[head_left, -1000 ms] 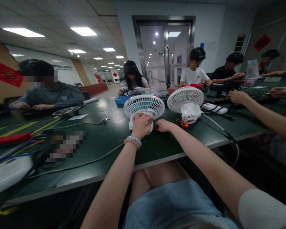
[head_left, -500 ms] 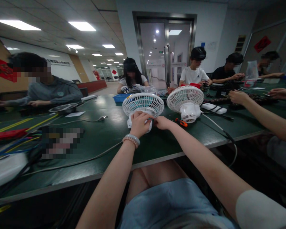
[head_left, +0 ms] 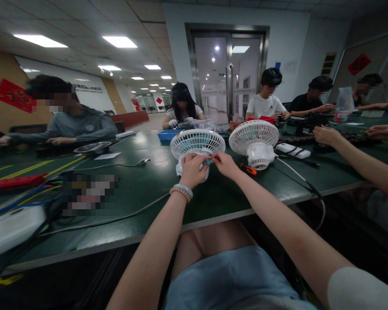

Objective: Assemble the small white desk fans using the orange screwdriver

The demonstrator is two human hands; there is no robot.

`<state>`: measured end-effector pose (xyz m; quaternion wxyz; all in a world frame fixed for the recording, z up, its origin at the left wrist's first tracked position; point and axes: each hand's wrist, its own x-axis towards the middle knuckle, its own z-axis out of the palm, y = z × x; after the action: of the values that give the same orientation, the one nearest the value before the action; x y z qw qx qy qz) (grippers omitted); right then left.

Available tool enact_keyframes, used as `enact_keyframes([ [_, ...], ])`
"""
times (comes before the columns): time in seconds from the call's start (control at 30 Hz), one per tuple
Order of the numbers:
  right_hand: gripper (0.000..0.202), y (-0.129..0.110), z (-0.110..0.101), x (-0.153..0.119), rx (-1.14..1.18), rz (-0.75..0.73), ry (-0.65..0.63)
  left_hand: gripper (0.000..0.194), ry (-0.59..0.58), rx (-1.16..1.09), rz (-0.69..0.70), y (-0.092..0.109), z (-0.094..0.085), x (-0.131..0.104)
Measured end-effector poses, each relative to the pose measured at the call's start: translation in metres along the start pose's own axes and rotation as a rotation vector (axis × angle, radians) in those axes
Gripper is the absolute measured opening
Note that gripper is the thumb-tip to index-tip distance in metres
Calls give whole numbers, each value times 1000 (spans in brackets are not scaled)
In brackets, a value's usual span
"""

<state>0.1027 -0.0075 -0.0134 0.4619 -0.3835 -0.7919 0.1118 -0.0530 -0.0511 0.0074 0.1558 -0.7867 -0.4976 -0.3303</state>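
on table (head_left: 142,183): white fan (head_left: 198,148), probably light, rigid, best held by housing (head_left: 207,174), left hand (head_left: 192,171) gripping it, right hand (head_left: 226,165) pinched closed near teal piece (head_left: 208,162).

The near fan (head_left: 198,142) is white, the table (head_left: 142,189) green, and the blue tray (head_left: 168,136) plain.

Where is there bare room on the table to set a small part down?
The table looks bare between the plug and left fan, and between your forearms at the near edge. Far left is crowded with cables and a white box.
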Motion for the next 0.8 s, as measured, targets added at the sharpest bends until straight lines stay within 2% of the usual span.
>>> enact_keyframes([
  [0.1,14,-2,0,0,113,65,56,33,10,-11,-18,-1,1,1],
  [0.23,15,-1,5,1,224,122,31,28,17,-24,-36,-4,4,1],
  [0.4,12,-1,8,0,260,101,-20,24,27,-24,-32,-4,5,0],
  [0.8,7,-5,4,-3,227,22,-3,24,39,-24,-11,-3,5,0],
])
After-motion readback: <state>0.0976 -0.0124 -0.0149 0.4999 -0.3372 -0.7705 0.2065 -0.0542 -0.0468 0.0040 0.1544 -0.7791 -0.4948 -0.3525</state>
